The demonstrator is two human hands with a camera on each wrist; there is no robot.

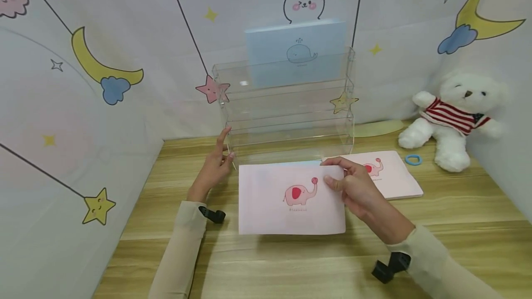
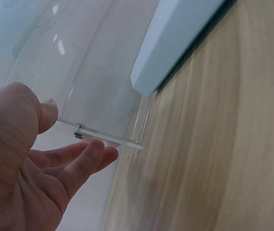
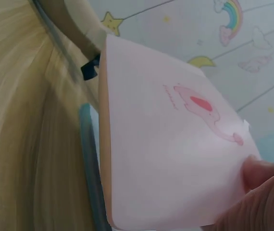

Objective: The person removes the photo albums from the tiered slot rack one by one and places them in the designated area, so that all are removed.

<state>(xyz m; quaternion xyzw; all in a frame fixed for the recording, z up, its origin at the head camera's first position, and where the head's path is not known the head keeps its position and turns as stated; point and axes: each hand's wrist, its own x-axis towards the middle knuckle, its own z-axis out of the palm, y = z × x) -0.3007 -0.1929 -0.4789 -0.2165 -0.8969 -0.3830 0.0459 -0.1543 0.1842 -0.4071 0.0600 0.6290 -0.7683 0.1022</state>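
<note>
A clear acrylic tiered rack (image 1: 287, 105) stands at the back of the table. My left hand (image 1: 214, 170) grips its left side panel, thumb on one side and fingers on the other, as the left wrist view shows (image 2: 45, 163). My right hand (image 1: 357, 188) holds a pink notebook (image 1: 266, 202) with a red-eared elephant on its cover, thumb on the front near the right edge. This notebook is raised in front of the rack's lower part. A light-blue notebook (image 1: 297, 73) with a whale drawing stands in the top tier.
More pink elephant notebooks (image 1: 399, 174) lie stacked at the right, partly behind my right hand. A light-blue block (image 2: 170, 43) sits low by the rack. Nearby are a blue ring (image 1: 413, 159), a white teddy bear (image 1: 453, 119) and a pale green flat piece (image 1: 378, 128).
</note>
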